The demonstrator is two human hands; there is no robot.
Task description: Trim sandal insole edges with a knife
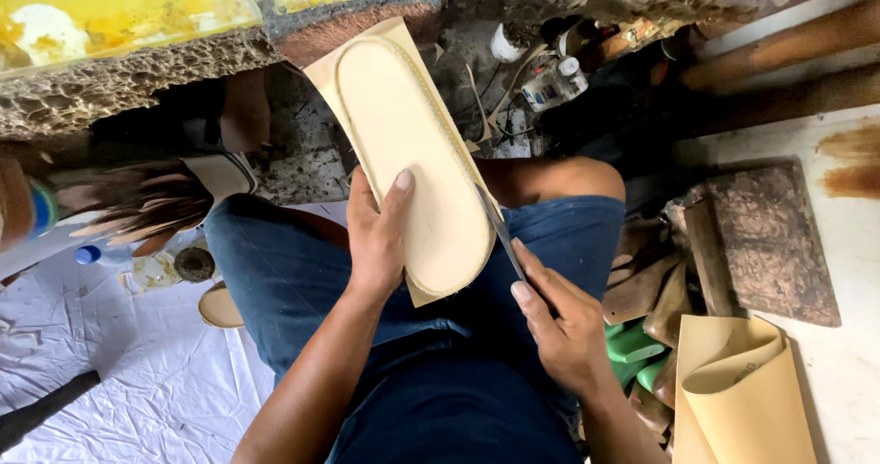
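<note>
A pale cream shoe sole (408,143) lies on a tan sheet, tilted across my lap over blue jeans (293,271). My left hand (378,235) grips the sole's near left edge, thumb pressed on its top face. My right hand (564,322) holds a thin dark knife (500,230), its blade laid against the sole's right edge near the rounded lower end. A stitched or ridged border runs along that right rim.
Rolled tan sheets (738,391) lie at lower right beside wooden shoe lasts (655,294) and green ones (632,349). A dark rough slab (770,244) rests to the right. Small glue pots (555,79) stand ahead. White crumpled cloth (119,363) covers the floor at left.
</note>
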